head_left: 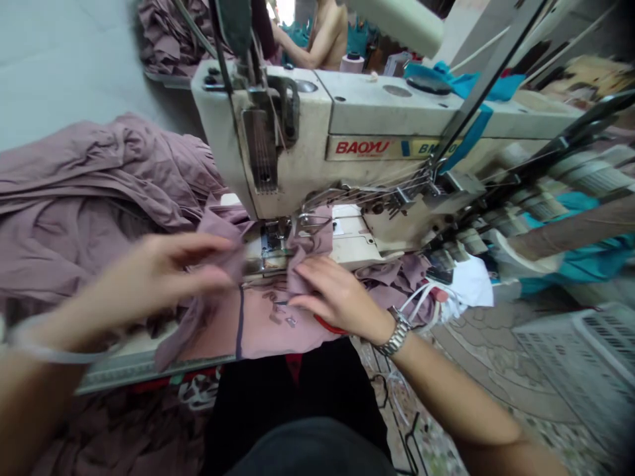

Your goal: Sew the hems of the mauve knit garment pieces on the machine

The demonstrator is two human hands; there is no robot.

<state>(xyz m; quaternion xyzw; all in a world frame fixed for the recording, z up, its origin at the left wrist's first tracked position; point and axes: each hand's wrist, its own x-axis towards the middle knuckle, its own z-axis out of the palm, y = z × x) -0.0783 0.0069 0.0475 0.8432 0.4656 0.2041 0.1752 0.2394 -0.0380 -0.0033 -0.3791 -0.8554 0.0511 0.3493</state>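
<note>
My right hand (337, 294) lies spread, pressing mauve knit fabric (268, 327) flat just before the presser foot (270, 241). My left hand (159, 268), blurred, stretches its fingers across a raised fold, not visibly pinching. A steel watch (397, 334) circles my right wrist. Beyond stands the cream BAOYU sewing machine (297, 112), with a heap of the same fabric (89, 198) left of my hands.

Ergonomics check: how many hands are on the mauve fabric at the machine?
2. The left hand is at a fold of the fabric left of the presser foot; the right hand lies on the fabric right of it. The co-worker's arm ends behind the machine.
</note>
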